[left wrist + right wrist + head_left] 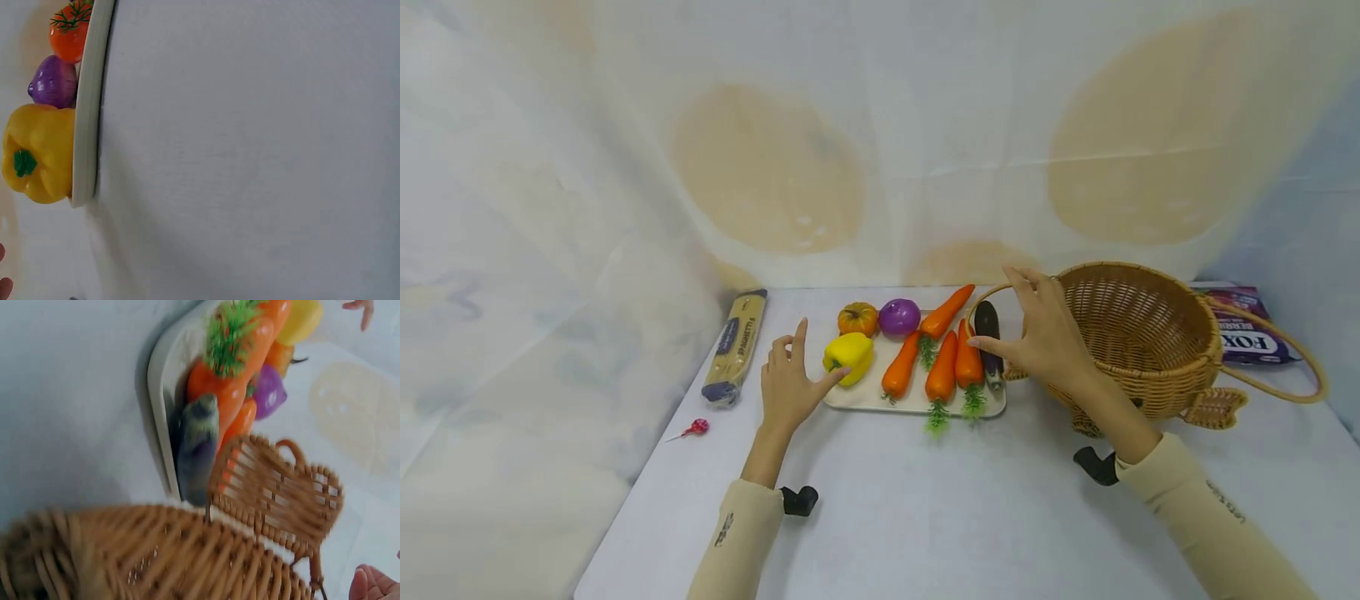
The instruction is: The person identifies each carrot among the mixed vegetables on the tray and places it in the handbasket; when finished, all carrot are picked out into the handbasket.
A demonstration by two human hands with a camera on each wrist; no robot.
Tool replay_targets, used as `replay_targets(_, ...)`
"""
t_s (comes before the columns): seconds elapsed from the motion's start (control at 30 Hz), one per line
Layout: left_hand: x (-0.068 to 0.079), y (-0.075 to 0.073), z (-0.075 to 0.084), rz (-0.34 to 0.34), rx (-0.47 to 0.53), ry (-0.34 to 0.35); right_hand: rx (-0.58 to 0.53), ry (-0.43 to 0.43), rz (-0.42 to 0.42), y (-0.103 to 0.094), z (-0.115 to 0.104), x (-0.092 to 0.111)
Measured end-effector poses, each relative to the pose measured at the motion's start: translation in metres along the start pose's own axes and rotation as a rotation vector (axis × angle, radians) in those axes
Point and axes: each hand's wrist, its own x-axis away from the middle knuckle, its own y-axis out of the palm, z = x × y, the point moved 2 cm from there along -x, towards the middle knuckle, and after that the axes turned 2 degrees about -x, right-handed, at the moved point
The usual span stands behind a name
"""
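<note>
My left hand hovers over the table with thumb and fingers spread, its thumb tip overlapping a yellow bell pepper in the head view. In the left wrist view the bell pepper sits at the tray's end, with fingertips at the lower left edge. My right hand is beside a brown wicker basket, thumb and fingers apart in a wide C. It overlaps the basket's left loop handle in the head view. In the right wrist view its fingertips appear apart from the wicker.
A cream tray bears several carrots, a purple onion, a small orange pumpkin and an eggplant. Spaghetti and a red lollipop lie left. A purple Fox's bag lies behind the basket.
</note>
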Motion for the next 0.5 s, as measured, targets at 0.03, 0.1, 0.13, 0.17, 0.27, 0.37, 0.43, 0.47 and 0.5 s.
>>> replay_targets(0.03, 0.003, 0.001, -0.002, -0.003, 0.007, -0.006, -0.007, -0.004, -0.002, 0.003, -0.001, 0.002)
replay_targets(0.1, 0.009, 0.005, -0.005, -0.010, 0.024, -0.018, -0.013, -0.017, -0.005, 0.008, -0.003, 0.006)
replay_targets(0.13, 0.011, 0.006, -0.007, -0.015, 0.033, -0.022, -0.016, -0.024, -0.006, 0.010, -0.004, 0.008)
replay_targets(0.17, 0.014, 0.007, -0.008, -0.023, 0.044, -0.030, -0.022, -0.028, -0.006, 0.012, -0.005, 0.009)
replay_targets(0.27, 0.021, 0.012, -0.013, -0.049, 0.090, -0.068, -0.045, -0.041, -0.013, 0.019, -0.008, 0.013)
replay_targets(0.37, 0.027, 0.014, -0.018, -0.085, 0.149, -0.128, -0.065, -0.041, -0.031, 0.025, -0.011, 0.015)
replay_targets(0.43, 0.031, 0.016, -0.022, -0.113, 0.198, -0.173, -0.066, -0.032, -0.045, 0.029, -0.012, 0.017)
replay_targets(0.47, 0.033, 0.017, -0.023, -0.124, 0.227, -0.192, -0.068, -0.023, -0.052, 0.031, -0.012, 0.018)
replay_targets(0.5, 0.035, 0.018, -0.025, -0.134, 0.263, -0.209, -0.070, -0.015, -0.059, 0.032, -0.013, 0.020)
